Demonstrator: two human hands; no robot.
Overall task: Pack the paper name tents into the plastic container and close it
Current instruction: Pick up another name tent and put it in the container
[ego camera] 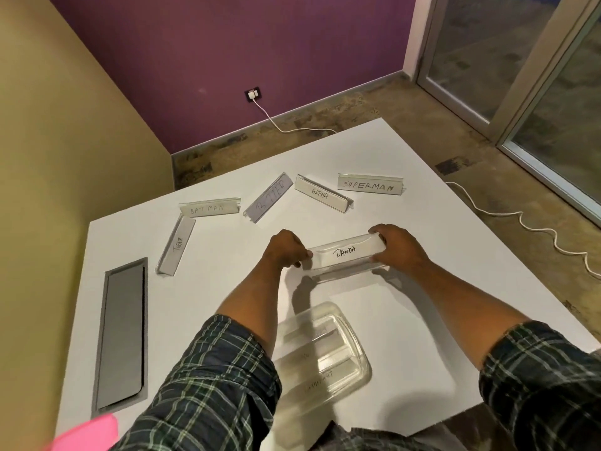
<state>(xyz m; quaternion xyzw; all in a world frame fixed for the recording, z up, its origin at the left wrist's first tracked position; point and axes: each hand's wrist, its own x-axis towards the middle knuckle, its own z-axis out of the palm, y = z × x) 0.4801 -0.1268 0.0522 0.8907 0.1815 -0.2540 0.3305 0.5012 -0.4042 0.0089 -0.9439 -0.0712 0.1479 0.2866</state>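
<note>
Both hands hold the name tent marked PANDA (pixel 345 255) just above the white table (pixel 227 255). My left hand (pixel 286 249) pinches its left end and my right hand (pixel 398 247) grips its right end. A clear plastic container (pixel 322 348) sits near the front edge between my forearms, with name tents lying inside it. Farther back lie several more tents: TIGER (pixel 177 244), BATMAN (pixel 209 208), a greyish one (pixel 270 198), ALPHA (pixel 322 193) and SUPERMAN (pixel 369 186).
A grey metal cable hatch (pixel 122 333) is set into the table at the left. A pink object (pixel 86 432) pokes in at the bottom left corner. A white cable (pixel 520 222) runs over the floor to the right of the table.
</note>
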